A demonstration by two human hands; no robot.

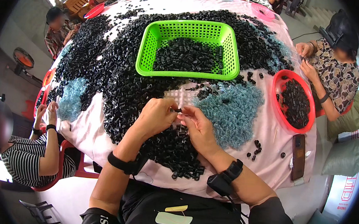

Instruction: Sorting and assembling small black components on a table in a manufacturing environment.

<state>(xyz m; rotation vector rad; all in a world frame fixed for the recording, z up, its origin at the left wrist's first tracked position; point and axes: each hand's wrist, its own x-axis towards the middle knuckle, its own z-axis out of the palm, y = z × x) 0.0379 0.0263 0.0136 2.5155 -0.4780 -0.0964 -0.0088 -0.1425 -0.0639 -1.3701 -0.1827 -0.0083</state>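
My left hand (157, 115) is closed in a pinch on a small black plastic part (177, 110). Close beside it, my right hand (198, 129) pinches what looks like a small clear piece, partly hidden by the fingertips. The fingertips of both hands almost meet above the near part of the table. Under and around them spreads a heap of loose black plastic parts (172, 153). Just right of my right hand lies a pile of bluish, see-through small pieces (235, 116); their exact kind is too small to tell.
Beyond my hands a green basket (186, 75) holds black parts. At right stand a red basin (276, 100) of black parts and a phone (298, 157). Pink cloth (267, 168) covers the table. Co-workers sit left (30, 160), right (336, 77) and farther back.
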